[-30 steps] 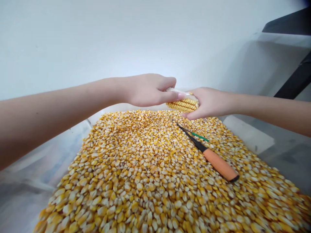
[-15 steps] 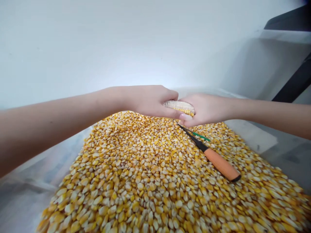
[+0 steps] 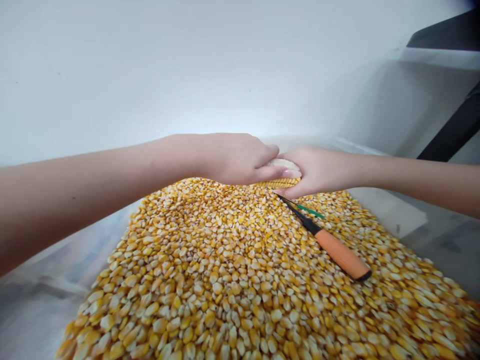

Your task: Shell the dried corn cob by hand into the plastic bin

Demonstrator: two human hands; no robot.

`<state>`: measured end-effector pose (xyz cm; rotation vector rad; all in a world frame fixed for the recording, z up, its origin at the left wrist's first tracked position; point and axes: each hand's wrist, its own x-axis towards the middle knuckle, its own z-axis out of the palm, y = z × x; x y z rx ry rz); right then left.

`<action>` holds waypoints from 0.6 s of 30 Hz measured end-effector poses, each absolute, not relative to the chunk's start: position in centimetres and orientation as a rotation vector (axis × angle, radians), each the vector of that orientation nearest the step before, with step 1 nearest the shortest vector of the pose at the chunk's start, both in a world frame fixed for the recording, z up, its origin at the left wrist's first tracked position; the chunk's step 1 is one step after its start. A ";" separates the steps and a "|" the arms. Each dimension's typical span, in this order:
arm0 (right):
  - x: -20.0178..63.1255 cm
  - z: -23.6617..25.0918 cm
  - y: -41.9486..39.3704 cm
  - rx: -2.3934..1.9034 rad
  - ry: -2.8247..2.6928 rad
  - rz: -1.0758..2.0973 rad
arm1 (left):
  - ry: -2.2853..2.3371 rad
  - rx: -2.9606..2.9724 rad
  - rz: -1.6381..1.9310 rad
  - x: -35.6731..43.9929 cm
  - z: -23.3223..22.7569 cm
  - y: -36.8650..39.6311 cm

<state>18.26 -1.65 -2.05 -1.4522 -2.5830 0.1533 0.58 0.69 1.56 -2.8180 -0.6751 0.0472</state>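
Note:
Both hands grip one corn cob (image 3: 283, 183) over the far part of the kernel heap. Its upper side is bare and whitish, while rows of yellow kernels show along the lower side. My left hand (image 3: 234, 157) wraps the cob from the left, its thumb pressed along the kernel rows. From the right, my right hand (image 3: 318, 169) closes round the other end, thumb underneath. Loose corn kernels (image 3: 225, 260) spread below the hands. On them lies a tool with an orange handle (image 3: 343, 254) and a thin dark pointed shaft, its tip near my right thumb.
A thin green strip (image 3: 310, 211) lies beside the tool's shaft. Translucent plastic sheeting (image 3: 390, 207) borders the kernels. Behind stands a pale wall (image 3: 168, 65). Dark bars (image 3: 453, 125) of a frame or furniture stand at the right.
The cob has turned in my hands, so more yellow kernel rows show and less bare side. My left thumb has shifted right across it. The tool stays put.

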 end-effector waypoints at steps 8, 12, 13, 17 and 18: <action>18.2 -2.1 -1.8 -1.453 -2.550 -0.043 | -0.656 -2.787 0.007 0.6 1.8 0.9; 17.6 -2.3 -2.2 -1.366 -2.617 0.136 | -0.627 -2.827 0.065 0.6 1.8 1.1; 17.4 -2.4 -2.4 -1.366 -2.590 0.190 | -0.642 -2.844 0.104 0.6 1.8 1.1; 17.2 -2.5 -2.6 -1.405 -2.512 0.390 | -0.759 -2.929 0.282 0.4 2.0 1.0; 17.4 -2.5 -2.5 -1.389 -2.528 0.404 | -0.752 -2.947 0.293 0.4 2.0 1.0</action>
